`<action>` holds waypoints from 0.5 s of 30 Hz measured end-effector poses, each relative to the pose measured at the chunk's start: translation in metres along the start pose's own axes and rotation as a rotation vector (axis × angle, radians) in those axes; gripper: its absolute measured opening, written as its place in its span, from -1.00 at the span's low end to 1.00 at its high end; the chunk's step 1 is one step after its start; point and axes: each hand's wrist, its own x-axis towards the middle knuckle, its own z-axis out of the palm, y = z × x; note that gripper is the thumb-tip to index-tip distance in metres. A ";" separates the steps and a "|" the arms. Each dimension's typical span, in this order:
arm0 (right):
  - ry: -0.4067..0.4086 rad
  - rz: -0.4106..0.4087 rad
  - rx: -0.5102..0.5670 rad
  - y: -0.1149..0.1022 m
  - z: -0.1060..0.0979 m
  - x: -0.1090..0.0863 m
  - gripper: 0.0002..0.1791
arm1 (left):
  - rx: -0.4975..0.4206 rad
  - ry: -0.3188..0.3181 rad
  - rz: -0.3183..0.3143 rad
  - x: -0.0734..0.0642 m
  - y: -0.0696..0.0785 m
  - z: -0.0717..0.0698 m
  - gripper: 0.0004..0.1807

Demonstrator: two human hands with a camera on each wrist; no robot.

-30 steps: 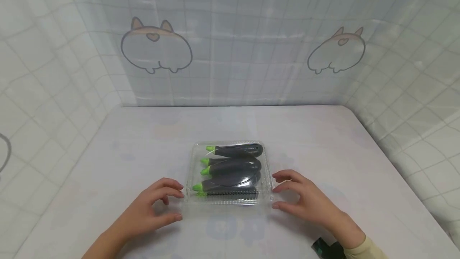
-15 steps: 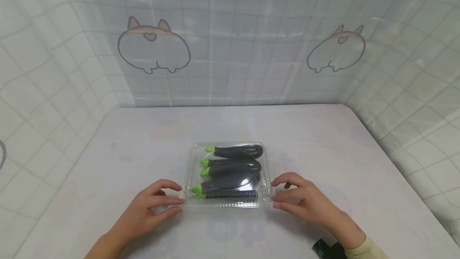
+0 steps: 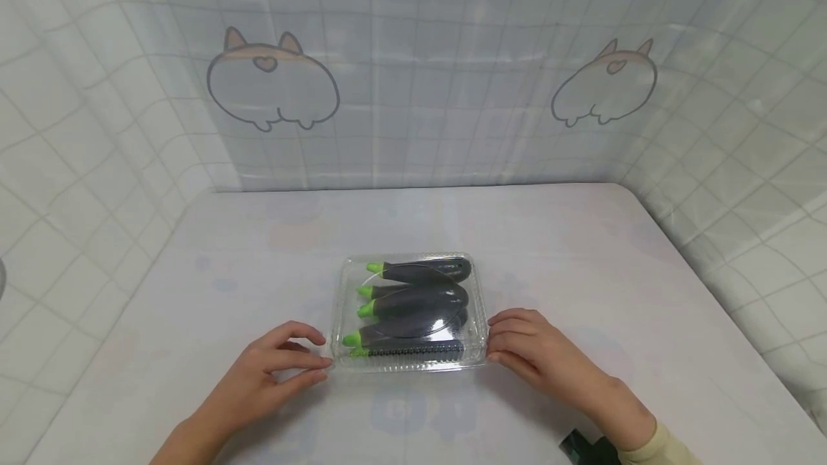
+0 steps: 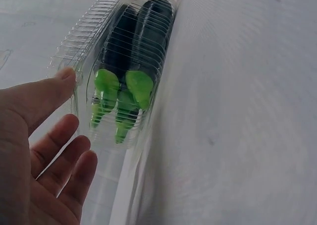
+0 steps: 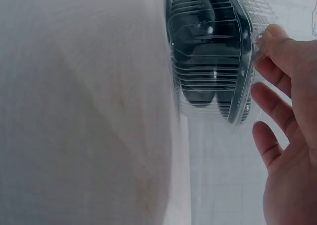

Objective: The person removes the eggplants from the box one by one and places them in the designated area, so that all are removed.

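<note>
A clear plastic clamshell box [image 3: 407, 364] lies on the table in the head view. Several dark eggplants [image 3: 423, 300] with bright green stem ends are inside, side by side beneath the lid. My left hand [image 3: 268, 368] is at the box's near left corner. In the left wrist view its thumb [image 4: 64, 79] presses the rim, the other fingers spread loosely below, and the index finger hidden behind the thumb. My right hand [image 3: 545, 357] pinches the rim at the near right corner, its thumb [image 5: 277, 39] on the edge and fingers bent beneath it.
A pale cloth with faint prints covers the table [image 3: 549, 242]. Behind it and at both sides hang light grid-patterned curtains [image 3: 446, 77], the back one with cartoon animal drawings. A dark green object [image 3: 588, 447] shows beside the right sleeve [image 3: 655, 447].
My right fingers have drawn together onto the box's right corner. The left index finger and thumb have closed toward each other at the left corner. The box has hardly moved.
</note>
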 end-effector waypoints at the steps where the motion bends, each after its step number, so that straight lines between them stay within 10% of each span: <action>1: -0.007 0.013 0.007 -0.001 0.000 0.000 -0.88 | -0.002 -0.001 0.000 0.000 0.000 0.000 -0.62; 8: -0.015 0.050 0.057 -0.002 0.000 -0.002 -0.92 | 0.054 0.000 0.021 0.003 0.006 -0.003 -0.80; 15: 0.046 -0.033 -0.010 0.002 -0.001 -0.010 -0.82 | 0.126 0.027 0.192 0.012 0.012 -0.002 -0.82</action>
